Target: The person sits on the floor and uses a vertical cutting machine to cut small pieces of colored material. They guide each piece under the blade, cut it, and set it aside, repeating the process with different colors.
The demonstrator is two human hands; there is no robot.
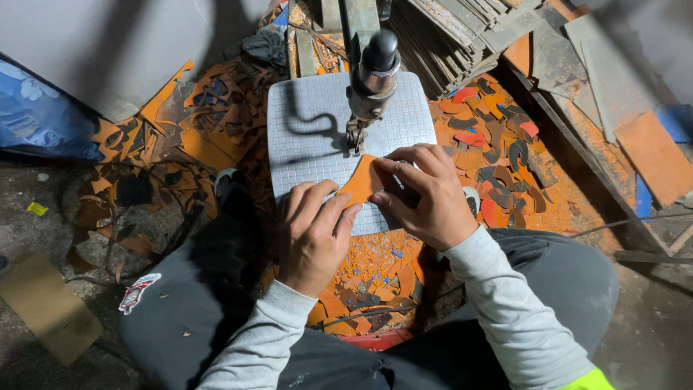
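Both hands press an orange sheet piece (363, 182) flat on the grey gridded work plate (310, 126) of a small upright cutting machine (372, 76). My left hand (312, 235) holds the piece's near left edge, fingers spread over it. My right hand (426, 193) grips its right side, fingertips close to the machine's blade tip (354, 143). The piece's curved top edge sits just below the blade.
Heaps of orange, brown and red offcuts lie left (180, 123) and right (491, 144) of the plate, with crumbs below it (368, 282). Stacked grey sheets (462, 36) and boards (650, 152) stand at the back right. My knees flank the plate. A cardboard piece (43, 307) lies left.
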